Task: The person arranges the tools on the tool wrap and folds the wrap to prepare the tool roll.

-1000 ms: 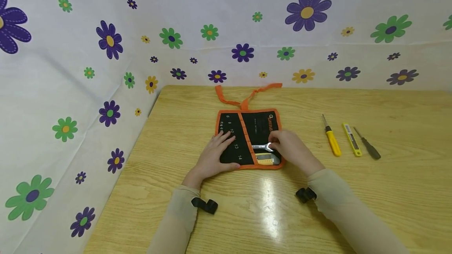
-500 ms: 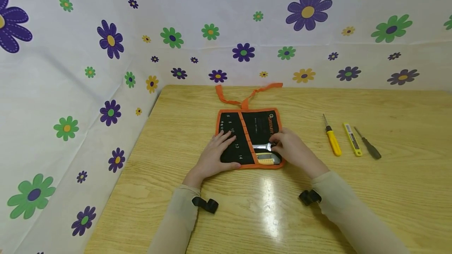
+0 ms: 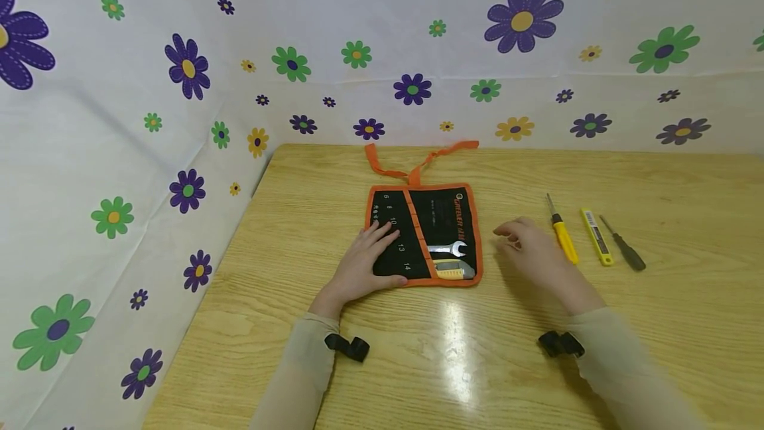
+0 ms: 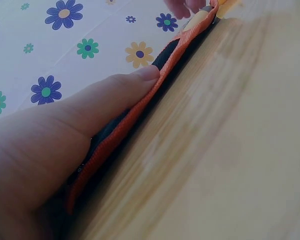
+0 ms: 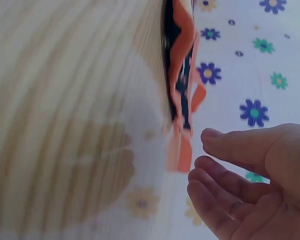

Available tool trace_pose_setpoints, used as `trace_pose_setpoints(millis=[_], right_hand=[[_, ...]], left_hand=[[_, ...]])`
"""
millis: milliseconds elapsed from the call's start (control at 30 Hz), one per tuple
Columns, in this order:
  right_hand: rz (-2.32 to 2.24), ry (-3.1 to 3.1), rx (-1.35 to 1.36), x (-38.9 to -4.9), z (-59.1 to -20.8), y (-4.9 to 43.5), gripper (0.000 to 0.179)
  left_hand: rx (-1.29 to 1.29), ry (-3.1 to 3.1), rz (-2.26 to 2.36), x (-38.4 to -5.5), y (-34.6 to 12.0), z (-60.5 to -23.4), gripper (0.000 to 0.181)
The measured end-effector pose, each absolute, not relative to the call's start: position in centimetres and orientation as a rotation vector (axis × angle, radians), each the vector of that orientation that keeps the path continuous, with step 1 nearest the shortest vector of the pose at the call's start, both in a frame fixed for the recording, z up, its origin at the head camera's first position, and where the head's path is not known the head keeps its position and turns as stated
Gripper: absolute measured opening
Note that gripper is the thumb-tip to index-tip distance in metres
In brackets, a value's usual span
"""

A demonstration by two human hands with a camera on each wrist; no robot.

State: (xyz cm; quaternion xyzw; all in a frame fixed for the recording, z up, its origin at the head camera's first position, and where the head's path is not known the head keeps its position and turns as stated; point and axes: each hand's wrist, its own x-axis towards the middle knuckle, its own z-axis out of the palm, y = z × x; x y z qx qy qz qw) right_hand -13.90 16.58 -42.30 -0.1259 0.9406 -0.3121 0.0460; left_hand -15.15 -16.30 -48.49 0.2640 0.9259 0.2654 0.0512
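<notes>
A black tool pouch (image 3: 443, 214) with orange trim lies flat on the table, its pockets marked with numbers. My left hand (image 3: 360, 264) rests on its left half with fingers spread, the thumb along the front edge. In the right half, a silver open-end wrench (image 3: 449, 249) pokes out of a pocket. A yellow utility knife (image 3: 451, 269) sits in the pocket in front of it. My right hand (image 3: 533, 254) hovers right of the pouch, fingers loosely bent and nothing between them; the right wrist view shows thumb and fingers apart.
Right of my right hand lie a yellow-handled screwdriver (image 3: 562, 234), a yellow flat case with a label (image 3: 597, 237) and a dark-handled screwdriver (image 3: 627, 251). Orange ties (image 3: 418, 168) stretch from the pouch's back edge. A flower-printed cloth (image 3: 358, 12) hangs behind the table.
My right hand has let go of the wrench and moved right, off the pouch. The wrench stays in its pocket. My left hand has not moved.
</notes>
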Motion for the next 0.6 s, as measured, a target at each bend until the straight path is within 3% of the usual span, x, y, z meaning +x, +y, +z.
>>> trace_pose_setpoints(millis=[300, 600], right_hand=[[-0.875, 3.082, -0.261, -13.6, -42.9, 22.2, 0.030], [-0.804, 2.989, -0.127, -13.8, -42.6, 24.5, 0.040]], left_hand=[[0.818, 2.826, 0.806, -15.2, -16.3, -48.6, 0.091], [0.824, 2.829, 0.811, -15.2, -16.3, -48.7, 0.090]])
